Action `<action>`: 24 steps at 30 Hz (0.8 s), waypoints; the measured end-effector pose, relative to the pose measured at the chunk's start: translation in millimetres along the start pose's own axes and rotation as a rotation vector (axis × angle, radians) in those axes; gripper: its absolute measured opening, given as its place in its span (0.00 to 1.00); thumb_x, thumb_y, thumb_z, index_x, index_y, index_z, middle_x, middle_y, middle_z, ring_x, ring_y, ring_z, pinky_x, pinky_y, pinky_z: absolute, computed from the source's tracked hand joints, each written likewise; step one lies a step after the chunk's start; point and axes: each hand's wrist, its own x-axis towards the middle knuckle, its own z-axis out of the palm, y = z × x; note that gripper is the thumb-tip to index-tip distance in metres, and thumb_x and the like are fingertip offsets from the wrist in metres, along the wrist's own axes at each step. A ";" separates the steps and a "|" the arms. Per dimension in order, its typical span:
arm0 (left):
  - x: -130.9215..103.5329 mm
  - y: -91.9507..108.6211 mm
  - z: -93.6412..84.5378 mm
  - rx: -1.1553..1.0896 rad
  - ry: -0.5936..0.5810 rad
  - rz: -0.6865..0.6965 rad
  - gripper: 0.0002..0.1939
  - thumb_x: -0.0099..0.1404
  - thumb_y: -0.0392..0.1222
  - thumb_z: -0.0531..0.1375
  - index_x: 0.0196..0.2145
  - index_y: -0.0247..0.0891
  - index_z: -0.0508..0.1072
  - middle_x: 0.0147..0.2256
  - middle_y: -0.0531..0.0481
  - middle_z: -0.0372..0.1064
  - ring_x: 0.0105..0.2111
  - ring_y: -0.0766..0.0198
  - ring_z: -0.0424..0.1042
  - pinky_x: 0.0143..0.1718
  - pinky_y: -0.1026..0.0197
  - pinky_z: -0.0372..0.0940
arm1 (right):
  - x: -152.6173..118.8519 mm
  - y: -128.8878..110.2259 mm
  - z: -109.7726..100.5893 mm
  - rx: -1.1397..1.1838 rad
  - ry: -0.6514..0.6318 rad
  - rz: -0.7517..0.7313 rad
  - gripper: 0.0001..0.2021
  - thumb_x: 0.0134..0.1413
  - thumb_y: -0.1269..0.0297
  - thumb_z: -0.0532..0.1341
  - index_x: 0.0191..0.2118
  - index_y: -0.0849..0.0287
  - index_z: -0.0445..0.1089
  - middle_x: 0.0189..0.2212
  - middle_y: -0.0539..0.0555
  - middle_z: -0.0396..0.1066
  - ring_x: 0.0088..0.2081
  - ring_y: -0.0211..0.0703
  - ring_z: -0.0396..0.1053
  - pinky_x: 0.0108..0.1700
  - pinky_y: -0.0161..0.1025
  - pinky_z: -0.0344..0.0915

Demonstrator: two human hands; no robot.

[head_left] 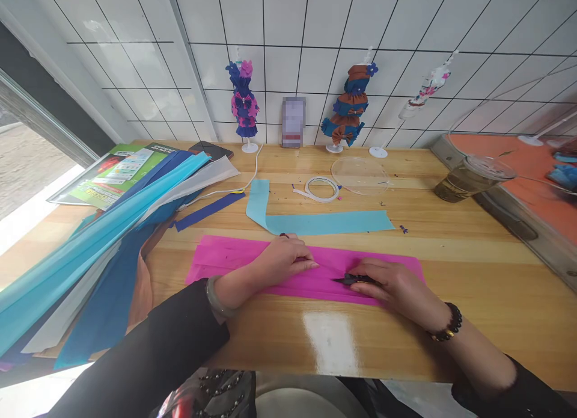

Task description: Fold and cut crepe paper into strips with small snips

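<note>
A folded length of bright pink crepe paper [216,258] lies flat across the table in front of me. My left hand [288,258] presses on its middle, fingers curled and thumb and fingertips pinched together at the paper. Over the paper's right part, my right hand [390,282] is closed round small black scissors [349,279], whose dark pointed tip faces left towards my left hand. Their handles are mostly hidden in the fingers. Just beyond the pink paper lies a light blue paper strip [324,223], its left end folded away from me.
Long crepe sheets [103,237] in blue, white and brown pile up at left, beside a dark blue strip [210,212]. A tape roll [321,189], a clear lid [360,175] and a drink cup [471,177] lie beyond. Decorated stands [244,102] and a phone [293,122] line the wall.
</note>
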 end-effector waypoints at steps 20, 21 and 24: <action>-0.1 2.0 -2.5 -0.030 -0.006 -0.024 0.12 0.63 0.46 0.55 0.29 0.36 0.72 0.28 0.51 0.71 0.31 0.67 0.66 0.40 0.63 0.56 | 2.0 -4.1 2.9 -0.053 0.048 0.006 0.13 0.55 0.54 0.56 0.40 0.55 0.69 0.38 0.51 0.73 0.39 0.39 0.71 0.39 0.35 0.67; -0.2 2.5 -2.8 -0.030 -0.006 -0.025 0.12 0.63 0.46 0.55 0.29 0.36 0.72 0.29 0.51 0.71 0.31 0.67 0.66 0.40 0.64 0.56 | 2.2 -4.1 3.0 -0.053 0.054 0.003 0.12 0.55 0.54 0.56 0.40 0.55 0.69 0.38 0.51 0.73 0.39 0.39 0.71 0.39 0.35 0.67; -0.5 3.3 -3.0 -0.031 -0.007 -0.028 0.12 0.63 0.46 0.55 0.29 0.36 0.72 0.29 0.51 0.71 0.31 0.67 0.66 0.40 0.64 0.56 | 2.9 -4.5 3.6 -0.046 0.069 -0.006 0.12 0.54 0.55 0.56 0.39 0.55 0.69 0.37 0.51 0.73 0.39 0.39 0.71 0.40 0.34 0.67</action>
